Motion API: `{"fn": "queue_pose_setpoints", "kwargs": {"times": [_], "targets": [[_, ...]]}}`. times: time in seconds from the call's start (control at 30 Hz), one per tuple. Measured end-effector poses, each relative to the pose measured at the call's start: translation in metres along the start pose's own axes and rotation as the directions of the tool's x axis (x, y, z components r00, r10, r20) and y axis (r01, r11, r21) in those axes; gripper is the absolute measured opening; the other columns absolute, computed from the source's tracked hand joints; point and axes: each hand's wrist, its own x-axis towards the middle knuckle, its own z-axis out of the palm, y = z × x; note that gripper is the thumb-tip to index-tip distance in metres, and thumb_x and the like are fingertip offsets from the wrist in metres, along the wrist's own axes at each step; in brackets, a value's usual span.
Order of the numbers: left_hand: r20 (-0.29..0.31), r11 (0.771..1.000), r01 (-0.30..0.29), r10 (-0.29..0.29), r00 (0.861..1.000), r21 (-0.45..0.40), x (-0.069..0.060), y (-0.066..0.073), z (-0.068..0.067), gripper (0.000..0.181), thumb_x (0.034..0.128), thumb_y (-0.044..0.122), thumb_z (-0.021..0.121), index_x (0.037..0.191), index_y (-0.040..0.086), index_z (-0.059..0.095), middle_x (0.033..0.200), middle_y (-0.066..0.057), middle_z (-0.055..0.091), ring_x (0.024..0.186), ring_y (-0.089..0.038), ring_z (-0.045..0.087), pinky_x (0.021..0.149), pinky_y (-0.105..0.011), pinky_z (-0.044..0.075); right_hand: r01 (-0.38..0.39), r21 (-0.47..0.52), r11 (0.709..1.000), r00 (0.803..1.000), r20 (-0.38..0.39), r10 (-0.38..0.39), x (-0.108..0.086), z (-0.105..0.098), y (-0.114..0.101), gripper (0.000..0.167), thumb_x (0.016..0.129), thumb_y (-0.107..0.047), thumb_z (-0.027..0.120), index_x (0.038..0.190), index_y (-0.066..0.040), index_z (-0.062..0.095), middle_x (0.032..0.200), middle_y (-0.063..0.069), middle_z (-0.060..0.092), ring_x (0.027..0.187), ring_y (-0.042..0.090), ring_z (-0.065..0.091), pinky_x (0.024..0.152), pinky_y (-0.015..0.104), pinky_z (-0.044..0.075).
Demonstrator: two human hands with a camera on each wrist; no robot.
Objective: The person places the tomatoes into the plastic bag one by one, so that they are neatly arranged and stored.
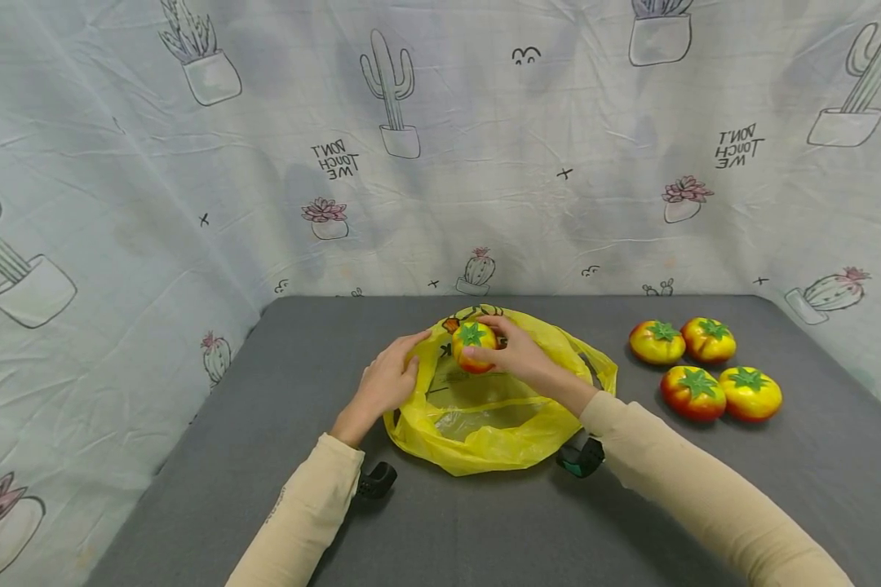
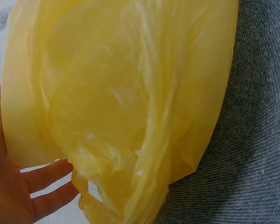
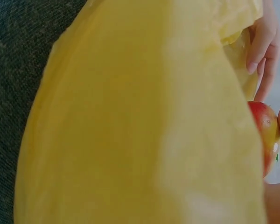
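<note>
A yellow plastic bag [image 1: 484, 452] lies on the grey table with its mouth spread wide. Over the mouth, the right hand [image 1: 517, 355] holds a red and yellow tomato-like fruit with a green star-shaped top [image 1: 473, 347], thumb on one side and fingers on the other. The left hand [image 1: 391, 377] is at the bag's left rim, its fingers against the plastic. In the left wrist view, fingers [image 2: 49, 186] touch the bag [image 2: 116, 93]. The bag [image 3: 130, 112] fills most of the right wrist view, partly hiding the fruit [image 3: 267, 135].
Several similar red and yellow fruits stand close together on the table's right side, one of them at the front [image 1: 693, 393]. A patterned cloth [image 1: 426, 187] hangs behind the grey table [image 1: 440, 522]. Dark wrist devices [image 1: 377, 480] are under both wrists.
</note>
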Motion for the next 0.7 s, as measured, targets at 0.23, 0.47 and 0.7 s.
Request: {"fn": "queue_pose_setpoints", "kwargs": {"times": [0.23,0.47,0.7], "targets": [[0.002,1.000,0.013,-0.013,1.000,0.012,0.001,-0.002,0.001,0.046,0.0978,0.006,0.047,0.143,0.017,0.047,0.140,-0.009,0.047,0.051,-0.015,0.041,0.045,-0.030,0.031,-0.002,-0.040,0.999,1.000,0.005,0.002,0.003,0.003,0.001,0.069,0.088,-0.030,0.070,0.145,-0.011,0.036,0.131,0.017,0.045,0.113,0.031,0.051,0.084,0.040,0.050],[0.001,1.000,-0.004,0.004,1.000,0.007,0.002,-0.004,-0.001,0.047,0.0967,0.003,0.046,0.142,0.016,0.047,0.139,-0.011,0.048,0.065,-0.021,0.051,0.051,-0.032,0.037,-0.022,-0.077,0.997,1.000,0.009,0.023,0.013,0.009,0.005,0.070,0.088,-0.031,0.070,0.145,-0.009,0.036,0.131,0.016,0.046,0.111,0.029,0.052,0.083,0.038,0.051],[-0.001,0.999,-0.031,0.031,1.000,-0.026,0.003,-0.007,-0.001,0.047,0.0962,0.000,0.044,0.142,0.011,0.046,0.139,-0.015,0.047,0.090,-0.027,0.055,0.066,-0.039,0.043,-0.063,-0.086,0.994,0.998,-0.003,0.063,0.016,0.013,0.009,0.070,0.087,-0.032,0.070,0.145,-0.011,0.036,0.130,0.015,0.047,0.109,0.028,0.053,0.082,0.038,0.051]]}}
